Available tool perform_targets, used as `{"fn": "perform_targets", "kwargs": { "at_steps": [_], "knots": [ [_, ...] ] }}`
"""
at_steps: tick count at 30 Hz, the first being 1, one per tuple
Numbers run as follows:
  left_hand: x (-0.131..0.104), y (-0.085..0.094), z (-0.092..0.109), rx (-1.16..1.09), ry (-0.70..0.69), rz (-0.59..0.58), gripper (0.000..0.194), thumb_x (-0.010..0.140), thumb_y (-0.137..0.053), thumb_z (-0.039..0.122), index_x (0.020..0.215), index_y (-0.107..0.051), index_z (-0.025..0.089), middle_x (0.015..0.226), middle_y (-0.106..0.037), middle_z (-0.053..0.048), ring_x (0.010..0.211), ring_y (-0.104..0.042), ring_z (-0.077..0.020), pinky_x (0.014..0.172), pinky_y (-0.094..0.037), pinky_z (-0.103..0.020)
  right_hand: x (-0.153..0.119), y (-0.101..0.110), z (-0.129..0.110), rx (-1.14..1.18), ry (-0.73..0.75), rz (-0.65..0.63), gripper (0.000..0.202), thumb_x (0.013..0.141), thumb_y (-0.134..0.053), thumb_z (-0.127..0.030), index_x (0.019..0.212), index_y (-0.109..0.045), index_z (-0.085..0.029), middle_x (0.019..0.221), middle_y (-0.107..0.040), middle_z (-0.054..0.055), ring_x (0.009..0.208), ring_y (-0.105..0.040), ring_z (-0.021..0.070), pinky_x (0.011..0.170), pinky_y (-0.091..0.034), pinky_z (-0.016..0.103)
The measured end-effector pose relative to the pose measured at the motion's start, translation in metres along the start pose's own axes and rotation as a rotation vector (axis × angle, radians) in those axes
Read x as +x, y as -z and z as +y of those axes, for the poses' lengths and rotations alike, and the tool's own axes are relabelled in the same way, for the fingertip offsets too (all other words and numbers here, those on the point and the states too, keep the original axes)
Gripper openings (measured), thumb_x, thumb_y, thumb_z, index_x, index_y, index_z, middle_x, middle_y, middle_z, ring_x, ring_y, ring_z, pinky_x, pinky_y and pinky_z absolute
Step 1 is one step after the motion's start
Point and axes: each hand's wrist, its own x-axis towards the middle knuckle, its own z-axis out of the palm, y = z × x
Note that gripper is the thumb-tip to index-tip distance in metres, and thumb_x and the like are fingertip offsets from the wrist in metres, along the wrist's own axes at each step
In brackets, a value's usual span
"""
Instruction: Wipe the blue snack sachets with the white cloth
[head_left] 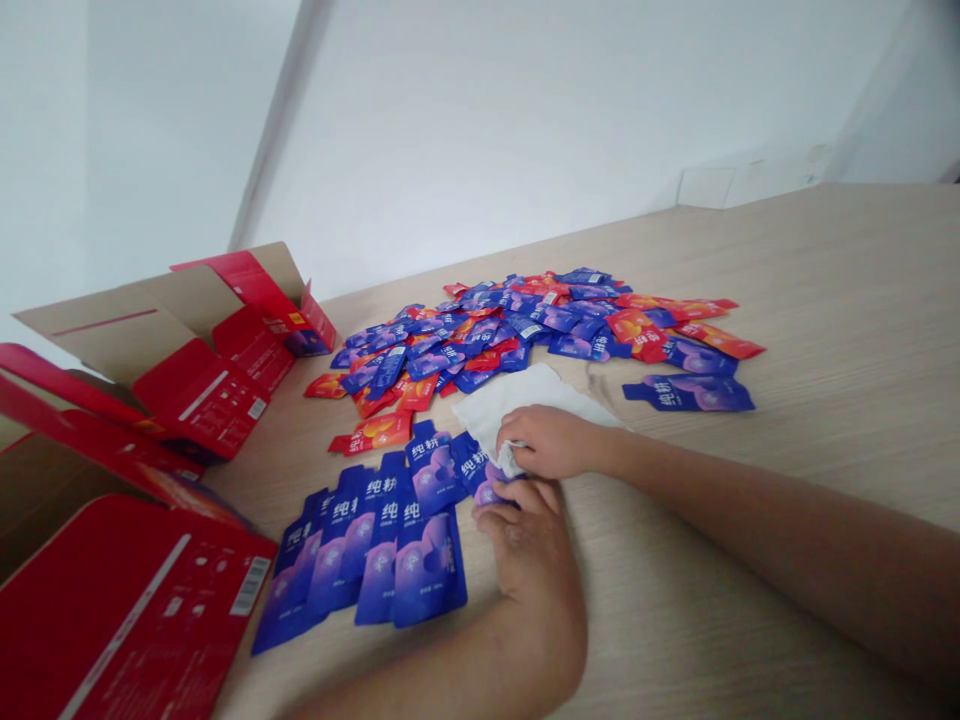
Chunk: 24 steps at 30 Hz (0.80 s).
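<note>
My left hand (525, 530) is closed on the lower end of a blue-purple pouch (480, 470) that lies on the table. Just above it, my right hand (551, 442) pinches a crumpled white tissue (510, 460) against that pouch. Under and behind the right hand a flat white sheet (484, 403) is spread, paper or cloth, I cannot tell which. To the left of my hands several blue pouches (427, 565) lie overlapping in rows, printed sides up. One orange-red pouch (379, 433) rests just behind them.
A loose heap of blue and orange pouches (480, 330) covers the table's back middle. Open red cartons (150, 610) stand along the left side, flaps up. A single blue pouch (694, 393) lies right of the heap. The white wall (562, 120) rises behind the wooden table (825, 400).
</note>
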Motion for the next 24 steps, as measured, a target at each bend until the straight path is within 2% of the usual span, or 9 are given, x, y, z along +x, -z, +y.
{"fn": "perform_targets", "kwargs": {
  "at_steps": [4, 7, 10, 13, 19, 24],
  "knots": [
    [0.0001, 0.0007, -0.0005, 0.029, -0.003, 0.019, 0.04, 0.08, -0.035, 0.002, 0.114, -0.056, 0.009, 0.104, -0.065, -0.022, 0.078, -0.066, -0.0276, 0.066, -0.046, -0.037, -0.0007, -0.0019, -0.0016, -0.046, 0.021, 0.052, 0.025, 0.078, -0.049, -0.011, 0.095, -0.067, -0.014, 0.091, -0.063, 0.008, 0.087, -0.056, 0.0195, 0.08, -0.04, 0.03],
    [0.0003, 0.001, -0.0013, 0.021, -0.003, 0.018, 0.04, 0.08, -0.035, 0.002, 0.114, -0.055, 0.01, 0.102, -0.066, -0.02, 0.074, -0.066, -0.0253, 0.067, -0.046, -0.037, -0.0008, -0.0006, -0.0015, -0.023, 0.062, 0.0, 0.022, 0.076, -0.05, -0.012, 0.09, -0.066, -0.014, 0.089, -0.064, 0.007, 0.082, -0.056, 0.0179, 0.077, -0.041, 0.028],
    [0.0005, 0.0008, -0.0016, 0.013, -0.008, 0.014, 0.039, 0.08, -0.035, 0.001, 0.111, -0.057, 0.01, 0.102, -0.066, -0.021, 0.074, -0.066, -0.0265, 0.066, -0.046, -0.037, -0.0004, 0.0016, -0.0002, -0.075, 0.0, -0.047, 0.016, 0.076, -0.05, -0.014, 0.081, -0.065, -0.014, 0.084, -0.064, 0.007, 0.077, -0.056, 0.0177, 0.072, -0.04, 0.027],
    [0.0005, 0.0011, -0.0011, 0.029, -0.008, 0.03, 0.038, 0.079, -0.036, 0.001, 0.108, -0.058, 0.009, 0.102, -0.065, -0.023, 0.078, -0.066, -0.0293, 0.066, -0.046, -0.038, -0.0011, 0.0022, -0.0012, -0.148, -0.05, -0.004, 0.016, 0.077, -0.049, -0.015, 0.084, -0.064, -0.013, 0.086, -0.062, 0.009, 0.081, -0.055, 0.0196, 0.074, -0.04, 0.029],
    [0.0006, 0.0017, -0.0011, -0.019, -0.008, 0.01, 0.041, 0.08, -0.035, 0.001, 0.114, -0.055, 0.01, 0.104, -0.065, -0.022, 0.075, -0.066, -0.0282, 0.066, -0.046, -0.039, -0.0025, 0.0019, -0.0044, -0.012, 0.087, -0.01, 0.023, 0.077, -0.05, -0.01, 0.094, -0.065, -0.015, 0.091, -0.062, 0.007, 0.086, -0.055, 0.0183, 0.08, -0.04, 0.028],
    [0.0009, 0.0017, -0.0023, -0.013, -0.01, -0.011, 0.04, 0.08, -0.033, 0.0, 0.113, -0.056, 0.008, 0.107, -0.063, -0.025, 0.079, -0.066, -0.0288, 0.067, -0.046, -0.038, -0.0008, 0.0008, -0.0006, -0.054, 0.006, 0.003, 0.018, 0.078, -0.049, -0.013, 0.087, -0.065, -0.013, 0.088, -0.062, 0.009, 0.084, -0.055, 0.0193, 0.079, -0.041, 0.03]
  ]
}}
